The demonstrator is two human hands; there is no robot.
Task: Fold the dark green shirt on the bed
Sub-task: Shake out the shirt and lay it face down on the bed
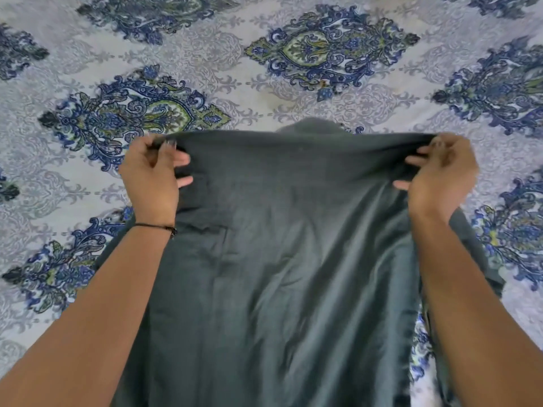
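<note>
Dark cloth fills the foreground: the shirt (pixel 279 245) is held stretched above the bed (pixel 205 69). Its far edge is pinched at each end by the left hand (pixel 152 171) and the right hand (pixel 440 174), fingers (pixel 183 157) curled round the fabric. It would be best to hold that edge taut and level, then lay it flat and smooth before folding. The hem is cut off below, the sleeves and collar are hard to make out, and the right hand is blurred.
</note>
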